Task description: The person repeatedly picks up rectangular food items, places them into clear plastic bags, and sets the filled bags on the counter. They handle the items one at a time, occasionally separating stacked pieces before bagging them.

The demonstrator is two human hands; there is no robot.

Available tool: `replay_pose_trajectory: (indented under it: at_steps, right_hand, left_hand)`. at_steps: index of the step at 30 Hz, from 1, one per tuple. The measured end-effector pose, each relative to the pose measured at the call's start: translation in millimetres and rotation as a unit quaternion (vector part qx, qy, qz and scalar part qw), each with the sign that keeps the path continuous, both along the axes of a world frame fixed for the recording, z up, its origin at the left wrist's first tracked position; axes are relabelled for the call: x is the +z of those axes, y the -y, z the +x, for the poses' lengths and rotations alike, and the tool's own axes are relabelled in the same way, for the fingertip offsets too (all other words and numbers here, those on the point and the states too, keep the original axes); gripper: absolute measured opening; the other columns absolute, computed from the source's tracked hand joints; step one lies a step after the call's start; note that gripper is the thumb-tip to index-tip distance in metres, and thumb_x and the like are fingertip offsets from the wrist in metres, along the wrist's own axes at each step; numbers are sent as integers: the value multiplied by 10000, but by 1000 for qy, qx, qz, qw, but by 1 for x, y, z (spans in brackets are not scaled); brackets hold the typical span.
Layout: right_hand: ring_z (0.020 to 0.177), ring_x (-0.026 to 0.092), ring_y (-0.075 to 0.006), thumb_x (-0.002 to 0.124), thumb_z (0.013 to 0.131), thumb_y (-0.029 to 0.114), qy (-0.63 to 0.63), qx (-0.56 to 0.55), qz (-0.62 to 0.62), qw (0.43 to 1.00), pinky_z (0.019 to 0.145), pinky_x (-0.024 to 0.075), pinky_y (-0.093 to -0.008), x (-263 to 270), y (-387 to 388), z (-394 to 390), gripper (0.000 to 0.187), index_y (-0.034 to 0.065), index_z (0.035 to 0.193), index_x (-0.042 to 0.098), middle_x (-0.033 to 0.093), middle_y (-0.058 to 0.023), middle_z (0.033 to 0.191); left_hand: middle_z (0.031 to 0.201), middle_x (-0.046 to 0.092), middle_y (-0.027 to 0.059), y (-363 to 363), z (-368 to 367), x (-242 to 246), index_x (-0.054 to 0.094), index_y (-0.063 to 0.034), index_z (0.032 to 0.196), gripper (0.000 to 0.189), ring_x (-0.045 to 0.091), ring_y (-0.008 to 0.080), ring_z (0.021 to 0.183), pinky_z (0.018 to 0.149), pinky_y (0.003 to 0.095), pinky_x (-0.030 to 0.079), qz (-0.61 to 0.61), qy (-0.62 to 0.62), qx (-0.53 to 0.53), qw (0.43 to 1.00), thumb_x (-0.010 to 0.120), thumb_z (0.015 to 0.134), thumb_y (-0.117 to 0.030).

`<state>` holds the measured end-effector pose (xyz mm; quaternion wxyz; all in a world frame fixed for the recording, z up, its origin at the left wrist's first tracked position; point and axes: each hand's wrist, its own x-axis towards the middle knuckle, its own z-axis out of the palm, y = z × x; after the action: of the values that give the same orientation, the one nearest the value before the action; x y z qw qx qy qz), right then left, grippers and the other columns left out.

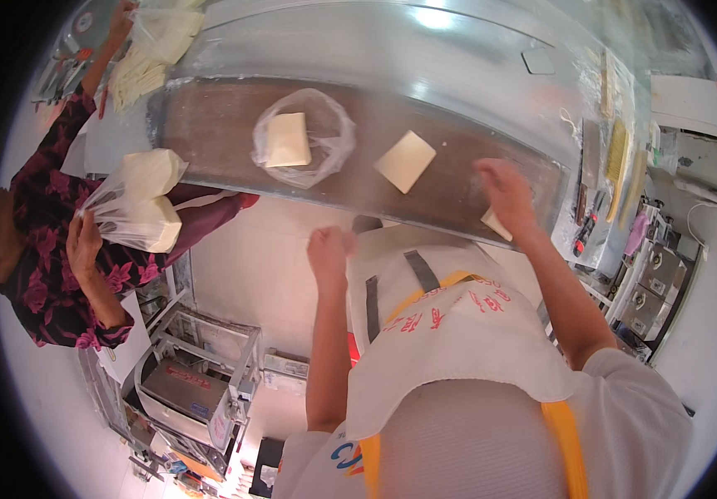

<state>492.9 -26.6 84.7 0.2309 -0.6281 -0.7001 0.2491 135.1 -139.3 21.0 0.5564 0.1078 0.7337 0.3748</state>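
Note:
My right hand (508, 196) is over the right end of a brown work board (209, 125), its fingers blurred. A small pale stack (496, 223), partly hidden by that hand, lies at the board's front edge. To its left a pale rectangular stack (406, 161), apparently dough wrappers, sits at an angle. Farther left, another such stack (288, 140) rests on an opened clear plastic bag (333, 150). My left hand (328, 246) is in front of the board's near edge, fingers curled and blurred. Whether either hand holds anything is unclear.
At left, a person (78, 262) holds a clear bag of pale stacks (156, 199). Loose dough sheets (137, 78) lie by the board's left end. A knife (588, 156), a brush (616, 153) and a red-black tool (586, 231) lie right. A metal machine (193, 380) stands behind left.

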Motion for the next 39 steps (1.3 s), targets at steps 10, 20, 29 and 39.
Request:
replay_pose_trajectory:
  at_steps: [10, 20, 29, 39]
  right_hand:
    - [1130, 692, -410, 679, 1007, 131, 48, -44, -118, 991, 987, 555, -481, -42, 70, 101, 270, 50, 1261, 716, 714, -180, 1228]
    - [1041, 731, -196, 712, 1030, 115, -181, -66, -283, 940, 939, 589, -347, -26, 116, 76, 286, -2, 1291, 707, 760, -111, 1176]
    - [967, 715, -131, 635, 1101, 149, -391, -155, -311, 853, 871, 578, -288, 11, 81, 132, 216, -3, 1220, 732, 767, -72, 1059]
    - [942, 723, -143, 640, 1102, 162, -422, -120, -307, 845, 877, 584, -291, 29, 79, 136, 228, -13, 1218, 728, 767, -78, 1060]
  left_hand:
    - [1300, 704, 101, 47, 232, -21, 601, 11, 1407, 571, 672, 191, 1217, 1044, 376, 538, -67, 324, -130, 935, 852, 972, -260]
    - [1194, 769, 59, 65, 231, 34, 685, 18, 1329, 453, 726, 154, 1058, 924, 306, 565, -31, 188, -20, 981, 865, 975, -201]
    - [950, 787, 20, -32, 181, 146, 817, 10, 1090, 242, 651, 69, 756, 699, 246, 506, 70, -19, -167, 983, 889, 932, -157]
    - [783, 728, 47, -68, 177, 164, 810, 44, 966, 304, 617, 100, 691, 625, 317, 486, 163, -133, -255, 944, 910, 869, -226]
